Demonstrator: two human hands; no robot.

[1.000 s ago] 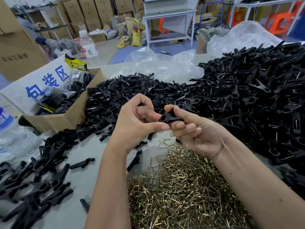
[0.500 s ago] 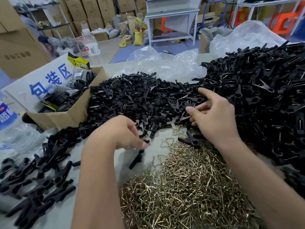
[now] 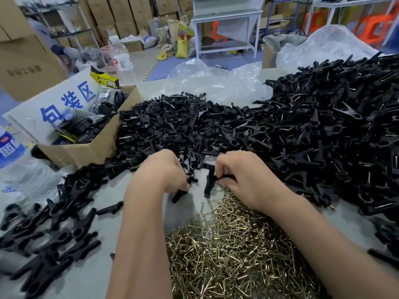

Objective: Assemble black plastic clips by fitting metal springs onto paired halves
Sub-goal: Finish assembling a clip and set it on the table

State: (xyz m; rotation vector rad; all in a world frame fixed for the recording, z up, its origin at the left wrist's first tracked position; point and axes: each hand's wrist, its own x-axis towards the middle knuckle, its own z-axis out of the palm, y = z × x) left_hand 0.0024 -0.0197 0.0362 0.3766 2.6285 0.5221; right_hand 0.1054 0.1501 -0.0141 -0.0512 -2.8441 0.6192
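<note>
My left hand point(image 3: 164, 171) curls down at the near edge of the heap of loose black clip halves point(image 3: 172, 126) and grips one black clip half point(image 3: 179, 195) that points down toward the table. My right hand point(image 3: 241, 178) is beside it, fingers curled, pinching another black clip half point(image 3: 209, 184) that hangs upright. Just below both hands spreads a pile of brass-coloured metal springs point(image 3: 233, 251). A big mound of assembled black clips with springs point(image 3: 334, 130) fills the right side.
A cardboard box point(image 3: 86, 147) with dark parts and a blue-lettered sign stands at the left. More black clips point(image 3: 47, 234) lie scattered at the near left. Crumpled clear plastic bags point(image 3: 216, 83) and a water bottle point(image 3: 122, 59) sit behind the heaps.
One second ago both hands held a clip together above the springs. They then parted and reached into the heap. Now they are close again, each holding a clip half.
</note>
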